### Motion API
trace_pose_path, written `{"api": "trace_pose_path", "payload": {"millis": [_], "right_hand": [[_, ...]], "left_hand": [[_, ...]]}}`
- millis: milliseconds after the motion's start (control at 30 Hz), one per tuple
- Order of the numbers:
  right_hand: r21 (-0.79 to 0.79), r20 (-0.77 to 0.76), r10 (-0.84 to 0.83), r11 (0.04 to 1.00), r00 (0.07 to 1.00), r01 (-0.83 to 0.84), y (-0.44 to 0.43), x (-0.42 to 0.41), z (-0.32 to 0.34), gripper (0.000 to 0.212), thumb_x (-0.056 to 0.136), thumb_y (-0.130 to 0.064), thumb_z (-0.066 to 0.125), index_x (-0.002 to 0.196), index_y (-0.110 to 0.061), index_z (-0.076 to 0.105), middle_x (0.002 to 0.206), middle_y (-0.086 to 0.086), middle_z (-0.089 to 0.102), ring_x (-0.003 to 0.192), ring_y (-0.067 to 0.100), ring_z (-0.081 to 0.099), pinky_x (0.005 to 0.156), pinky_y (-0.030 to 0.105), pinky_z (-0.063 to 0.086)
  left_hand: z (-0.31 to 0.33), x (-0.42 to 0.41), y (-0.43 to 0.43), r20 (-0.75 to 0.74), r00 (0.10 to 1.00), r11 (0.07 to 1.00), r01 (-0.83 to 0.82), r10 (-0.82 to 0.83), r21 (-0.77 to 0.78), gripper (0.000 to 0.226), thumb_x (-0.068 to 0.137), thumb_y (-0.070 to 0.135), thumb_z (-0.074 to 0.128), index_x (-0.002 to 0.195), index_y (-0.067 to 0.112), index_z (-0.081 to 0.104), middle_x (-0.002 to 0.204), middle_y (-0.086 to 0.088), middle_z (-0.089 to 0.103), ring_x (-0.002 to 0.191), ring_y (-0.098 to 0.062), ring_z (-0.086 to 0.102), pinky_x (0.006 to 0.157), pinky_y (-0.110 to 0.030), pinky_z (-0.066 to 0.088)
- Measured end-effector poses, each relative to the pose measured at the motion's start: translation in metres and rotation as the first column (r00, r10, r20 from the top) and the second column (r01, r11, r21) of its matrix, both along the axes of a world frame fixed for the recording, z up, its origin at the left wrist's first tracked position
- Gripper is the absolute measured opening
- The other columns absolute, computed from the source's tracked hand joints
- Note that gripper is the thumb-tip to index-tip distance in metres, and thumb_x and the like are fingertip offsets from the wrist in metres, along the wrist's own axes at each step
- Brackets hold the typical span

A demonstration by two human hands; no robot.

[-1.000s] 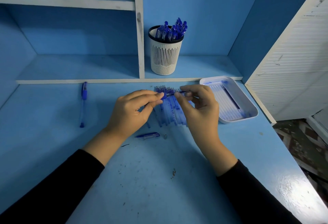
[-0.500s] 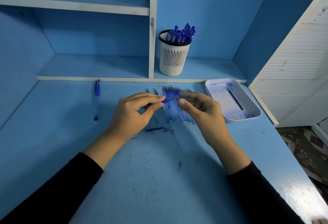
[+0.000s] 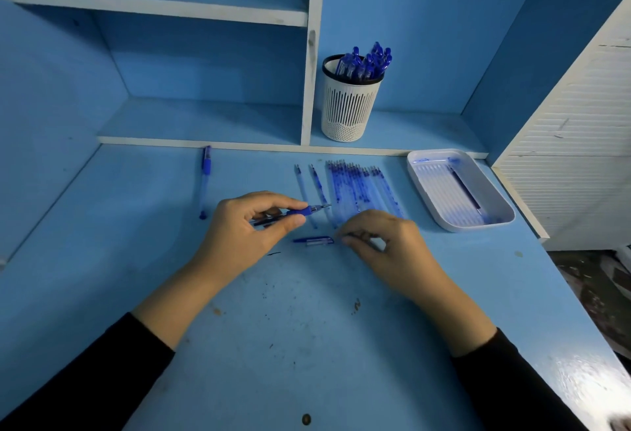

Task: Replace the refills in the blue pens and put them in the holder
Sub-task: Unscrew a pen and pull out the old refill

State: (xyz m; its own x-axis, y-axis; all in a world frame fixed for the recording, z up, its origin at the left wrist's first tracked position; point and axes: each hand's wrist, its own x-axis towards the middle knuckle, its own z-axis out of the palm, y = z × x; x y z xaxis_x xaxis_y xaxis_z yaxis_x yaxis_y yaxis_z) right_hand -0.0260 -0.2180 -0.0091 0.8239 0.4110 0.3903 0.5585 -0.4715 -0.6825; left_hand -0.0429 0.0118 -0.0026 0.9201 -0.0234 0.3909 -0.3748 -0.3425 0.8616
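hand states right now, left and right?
Left hand: holding the blue pen, pinched between thumb and fingers.
Right hand: fingers curled beside the loose pen part; cannot tell whether it holds anything.

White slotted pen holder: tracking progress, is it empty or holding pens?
Holding pens: a bunch of blue pens pokes above the dark rim of the white slotted pen holder.

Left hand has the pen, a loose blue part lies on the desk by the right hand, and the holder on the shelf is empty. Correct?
Not quite. The head view shows the holder on the shelf packed with blue pens, not empty. The rest holds: the left hand grips the pen, and the loose blue part lies on the desk beside the right hand.
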Motion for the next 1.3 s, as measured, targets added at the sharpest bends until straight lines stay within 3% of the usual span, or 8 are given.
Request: {"api": "trace_pose_path", "payload": {"millis": [133, 233, 633, 767, 867, 1033, 1133, 1300], "right_hand": [[0.446, -0.259, -0.030, 0.883, 0.966, 0.147, 0.007, -0.004, 0.010, 0.010, 0.084, 0.002, 0.070, 0.089, -0.006, 0.072, 0.084, 0.001, 0.074, 0.079, 0.009, 0.068, 0.074, 0.017, 0.048], [0.515, -0.268, -0.006, 0.844, 0.963, 0.148, 0.011, -0.006, 0.013, 0.010, 0.083, 0.004, 0.069, 0.090, -0.003, 0.072, 0.084, 0.001, 0.074, 0.078, 0.008, 0.068, 0.075, 0.016, 0.049], [0.369, -0.195, 0.060, 0.929, 0.979, 0.016, 0.018, -0.006, 0.006, 0.015, 0.083, 0.001, 0.072, 0.092, -0.010, 0.072, 0.088, 0.000, 0.073, 0.085, 0.015, 0.071, 0.081, 0.023, 0.053], [0.263, -0.157, 0.008, 0.964, 0.988, 0.034, 0.022, -0.009, 0.008, 0.003, 0.088, -0.016, 0.068, 0.087, -0.013, 0.069, 0.073, -0.008, 0.068, 0.070, 0.009, 0.064, 0.068, 0.018, 0.048], [0.151, -0.090, -0.031, 0.988, 0.995, 0.044, 0.022, -0.011, 0.009, 0.020, 0.089, -0.035, 0.063, 0.084, -0.016, 0.066, 0.070, -0.007, 0.065, 0.067, 0.011, 0.059, 0.064, 0.022, 0.047], [0.240, -0.121, 0.059, 0.970, 0.991, -0.028, 0.019, -0.009, 0.009, 0.018, 0.087, -0.007, 0.069, 0.104, -0.012, 0.065, 0.088, -0.003, 0.068, 0.084, 0.016, 0.065, 0.080, 0.023, 0.051], [0.159, -0.048, 0.006, 0.987, 0.999, 0.001, 0.020, -0.009, 0.009, 0.007, 0.090, -0.016, 0.067, 0.094, -0.011, 0.069, 0.081, -0.004, 0.069, 0.078, 0.010, 0.064, 0.075, 0.019, 0.050], [0.167, -0.108, 0.039, 0.986, 0.993, -0.020, 0.016, -0.009, 0.011, 0.024, 0.087, -0.020, 0.071, 0.109, -0.014, 0.067, 0.094, -0.006, 0.070, 0.091, 0.011, 0.066, 0.083, 0.019, 0.051]], "left_hand": [[0.000, -0.003, 0.000, -0.003, 1.000, 1.000, 0.014, -0.014, 0.004, 0.015, 0.076, 0.026, 0.075, 0.091, 0.027, 0.076, 0.093, 0.013, 0.074, 0.085, -0.009, 0.070, 0.082, -0.019, 0.054], [0.000, -0.004, -0.001, 0.008, 1.000, 1.000, 0.029, -0.029, 0.011, 0.015, 0.076, 0.026, 0.075, 0.091, 0.030, 0.075, 0.093, 0.012, 0.074, 0.086, -0.012, 0.070, 0.083, -0.023, 0.055], [-0.002, -0.006, -0.005, 0.096, 0.994, 0.994, 0.047, -0.057, 0.102, 0.017, 0.077, 0.024, 0.077, 0.092, 0.031, 0.075, 0.091, 0.016, 0.074, 0.082, -0.007, 0.070, 0.078, -0.022, 0.055], [-0.001, -0.006, -0.004, 0.143, 0.988, 0.988, 0.044, -0.065, 0.147, 0.015, 0.077, 0.019, 0.079, 0.092, 0.020, 0.078, 0.086, 0.012, 0.074, 0.079, -0.006, 0.070, 0.075, -0.020, 0.055], [0.001, -0.006, -0.003, 0.168, 0.982, 0.984, 0.051, -0.080, 0.170, 0.015, 0.078, 0.018, 0.079, 0.092, 0.017, 0.078, 0.086, 0.009, 0.074, 0.080, -0.007, 0.070, 0.074, -0.022, 0.055], [0.002, -0.004, -0.001, 0.167, 0.983, 0.989, 0.047, -0.070, 0.139, 0.016, 0.077, 0.021, 0.078, 0.092, 0.023, 0.076, 0.086, 0.013, 0.073, 0.078, -0.007, 0.069, 0.074, -0.023, 0.056], [0.001, -0.005, -0.001, 0.178, 0.981, 0.986, 0.052, -0.081, 0.159, 0.016, 0.077, 0.020, 0.078, 0.092, 0.022, 0.077, 0.085, 0.012, 0.073, 0.078, -0.006, 0.069, 0.072, -0.022, 0.055], [0.000, -0.006, -0.002, 0.179, 0.980, 0.984, 0.058, -0.088, 0.170, 0.015, 0.077, 0.021, 0.078, 0.092, 0.019, 0.078, 0.085, 0.012, 0.073, 0.078, -0.006, 0.069, 0.073, -0.022, 0.055]]}}
